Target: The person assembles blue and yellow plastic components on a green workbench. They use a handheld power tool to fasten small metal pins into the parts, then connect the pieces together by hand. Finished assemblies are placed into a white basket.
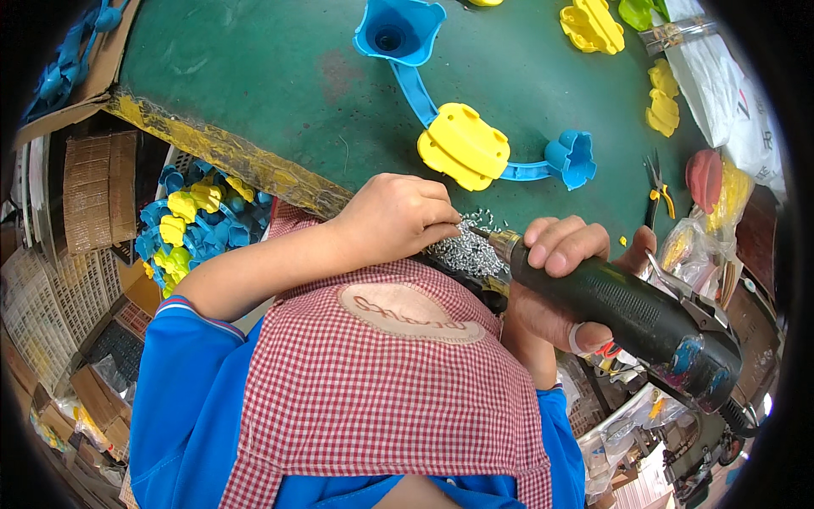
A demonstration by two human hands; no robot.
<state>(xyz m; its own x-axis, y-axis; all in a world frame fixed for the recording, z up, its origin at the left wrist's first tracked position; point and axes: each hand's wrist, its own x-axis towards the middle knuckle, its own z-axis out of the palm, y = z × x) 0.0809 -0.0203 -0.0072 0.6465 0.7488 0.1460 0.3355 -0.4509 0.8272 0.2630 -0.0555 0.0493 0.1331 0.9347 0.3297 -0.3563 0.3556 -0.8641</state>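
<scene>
Black electric screwdriver (627,310) gripped by right hand (560,280); left hand (398,216) pinches screws (466,250).

L hand (398,216) fingertips pinched into pile of small silver screws (468,250) at edge of green table (254,76). R hand (560,280) wrapped round black electric screwdriver (627,314), its bit tip touching the screw pile just beside L fingers. Above hands on table: blue plastic track piece (415,85) w/ yellow part (464,146) on it. More yellow parts (592,25) top right. Bin of blue & yellow parts (195,225) below table, left. Red checked apron (381,390) over blue sleeves.
</scene>
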